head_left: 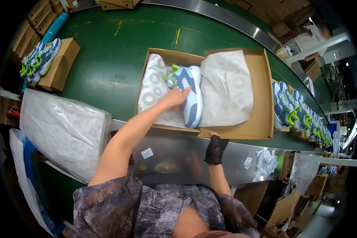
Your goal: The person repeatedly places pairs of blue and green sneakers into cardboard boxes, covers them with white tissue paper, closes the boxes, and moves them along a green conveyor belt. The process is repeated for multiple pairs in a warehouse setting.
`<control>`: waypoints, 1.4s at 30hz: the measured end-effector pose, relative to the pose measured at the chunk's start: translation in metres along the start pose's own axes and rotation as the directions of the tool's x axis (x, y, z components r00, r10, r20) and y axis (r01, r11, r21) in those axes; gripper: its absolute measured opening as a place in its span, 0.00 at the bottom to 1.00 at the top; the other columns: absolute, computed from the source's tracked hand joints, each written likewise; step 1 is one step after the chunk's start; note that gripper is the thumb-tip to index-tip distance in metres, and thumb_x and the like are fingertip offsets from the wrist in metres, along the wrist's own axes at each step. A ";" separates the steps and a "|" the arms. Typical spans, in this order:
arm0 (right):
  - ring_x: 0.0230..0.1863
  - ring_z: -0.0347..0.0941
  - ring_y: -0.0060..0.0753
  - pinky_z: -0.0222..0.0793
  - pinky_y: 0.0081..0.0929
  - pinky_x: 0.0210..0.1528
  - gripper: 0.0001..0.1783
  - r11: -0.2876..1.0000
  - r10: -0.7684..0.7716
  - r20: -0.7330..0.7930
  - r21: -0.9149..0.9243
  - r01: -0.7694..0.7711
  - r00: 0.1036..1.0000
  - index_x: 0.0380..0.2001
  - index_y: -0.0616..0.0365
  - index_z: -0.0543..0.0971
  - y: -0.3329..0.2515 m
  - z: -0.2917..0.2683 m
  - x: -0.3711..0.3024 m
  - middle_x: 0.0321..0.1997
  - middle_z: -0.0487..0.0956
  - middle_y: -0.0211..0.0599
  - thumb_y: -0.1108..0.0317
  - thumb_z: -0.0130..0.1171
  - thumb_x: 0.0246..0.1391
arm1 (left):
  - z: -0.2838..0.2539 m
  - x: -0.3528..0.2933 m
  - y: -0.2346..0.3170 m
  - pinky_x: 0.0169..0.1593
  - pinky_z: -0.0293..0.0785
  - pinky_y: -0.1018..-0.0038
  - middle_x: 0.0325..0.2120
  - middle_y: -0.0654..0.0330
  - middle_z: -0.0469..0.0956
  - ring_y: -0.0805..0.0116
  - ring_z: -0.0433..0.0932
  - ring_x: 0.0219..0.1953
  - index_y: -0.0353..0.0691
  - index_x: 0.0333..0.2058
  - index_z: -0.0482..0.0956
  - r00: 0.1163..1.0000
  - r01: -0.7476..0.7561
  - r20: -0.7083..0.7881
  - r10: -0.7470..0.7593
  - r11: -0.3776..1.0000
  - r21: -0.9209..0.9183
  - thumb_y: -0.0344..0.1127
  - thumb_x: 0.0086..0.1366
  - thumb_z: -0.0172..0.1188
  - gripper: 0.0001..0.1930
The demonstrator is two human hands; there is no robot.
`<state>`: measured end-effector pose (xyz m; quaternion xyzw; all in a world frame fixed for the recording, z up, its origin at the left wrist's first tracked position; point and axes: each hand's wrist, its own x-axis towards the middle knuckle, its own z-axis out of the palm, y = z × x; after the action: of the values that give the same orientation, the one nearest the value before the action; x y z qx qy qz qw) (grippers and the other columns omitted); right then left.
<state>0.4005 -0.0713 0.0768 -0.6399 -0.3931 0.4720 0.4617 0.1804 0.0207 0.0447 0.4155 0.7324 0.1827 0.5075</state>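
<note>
1. Shoe (pixel 192 107), blue and white with lime trim, under left hand (pixel 178 97); one finger stretched across the upper, sole edge facing away to the right. Thumb not clear, so pinching or merely pressing impossible to tell; contact probably for guiding or steadying.
2. Just nearer the body and to the right of that grip, right hand (pixel 213 134) with dark wrist covering (pixel 215 150), at the near wall of open cardboard box (pixel 267 99). Fingers mostly hidden, closure impossible to tell; likely placed there for holding the box steady.
3. Around the grip, inside the box, patterned tissue paper: left sheet (pixel 152 85) just beside left hand, right sheet (pixel 226 91) to its other side, probably spread apart for access to the shoe between.
4. Beneath the box, green work surface (pixel 107 43); nearer than the grip, metal ledge (pixel 166 148) with small white label (pixel 147 153).
5. Well left of the grip, plastic-covered paper stack (pixel 65 131), perhaps kept there for easy reach; beyond, several shoes (pixel 39 59) against a carton (pixel 63 65).
6. Far right of the grip, long row of similar shoes (pixel 301 111); nearer, crumpled paper (pixel 265 164); farther off, piled cartons (pixel 283 27).
</note>
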 end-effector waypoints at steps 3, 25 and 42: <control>0.31 0.66 0.30 0.63 0.27 0.35 0.09 0.849 -0.421 0.110 -0.301 0.434 0.900 0.28 0.65 0.69 0.002 -0.003 0.010 0.29 0.70 0.36 0.72 0.55 0.42 | 0.008 -0.016 0.004 0.14 0.64 0.72 0.11 0.53 0.72 0.67 0.67 0.08 0.27 0.18 0.72 0.956 -0.189 0.226 0.186 0.982 -0.007 0.62 0.60 0.37 0.37; 0.60 0.53 0.53 0.43 0.61 0.52 0.36 -0.083 -0.390 0.730 -0.635 0.768 0.561 0.52 0.35 0.66 0.003 0.025 0.021 0.58 0.57 0.60 0.75 0.51 0.34 | -0.051 -0.014 -0.101 0.48 0.66 0.68 0.41 0.54 0.73 0.64 0.71 0.44 0.36 0.46 0.69 0.987 -0.151 -0.135 0.082 0.739 -0.657 0.57 0.55 0.50 0.31; 0.50 0.64 0.51 0.61 0.38 0.51 0.28 0.372 -0.471 0.814 -0.166 0.913 0.339 0.48 0.59 0.67 0.017 0.034 -0.044 0.52 0.66 0.50 0.68 0.60 0.40 | -0.079 -0.393 -0.201 0.41 0.72 0.69 0.38 0.58 0.72 0.64 0.72 0.39 0.41 0.45 0.66 0.428 -0.879 -0.858 -0.284 0.089 -0.468 0.49 0.63 0.41 0.20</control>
<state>0.3577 -0.1091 0.0663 -0.2863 -0.9007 0.2379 0.2238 0.0795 -0.3973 0.1724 0.0268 0.4336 0.8866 0.1590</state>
